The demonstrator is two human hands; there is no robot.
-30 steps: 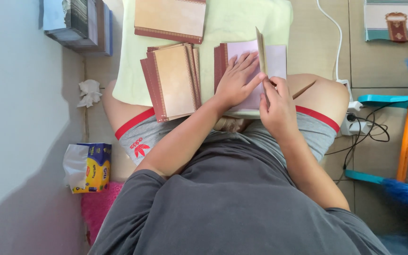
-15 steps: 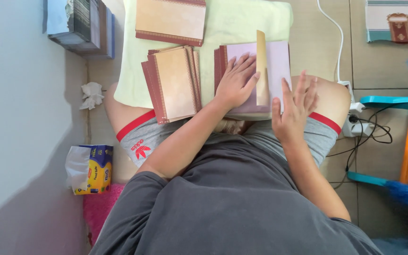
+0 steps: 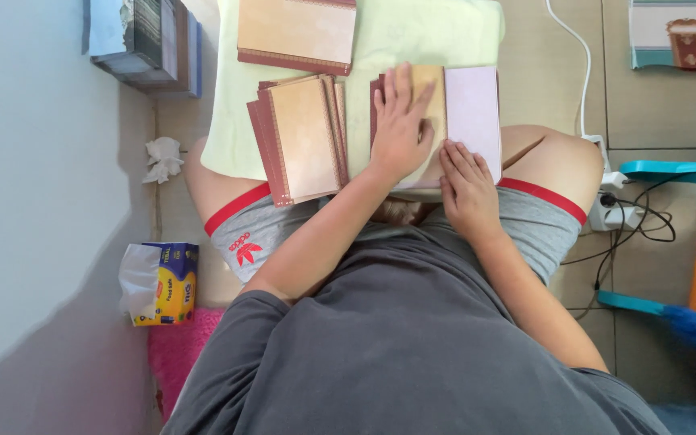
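Two hands work one folded card lying on the pale green cushion across the lap. My left hand lies flat, fingers spread wide, on its tan flap; my right hand presses loosely curled fingertips on the lilac panel's near edge. To crease well, I judge I should pin the flap and press evenly along the fold. A stack of cards sits just left.
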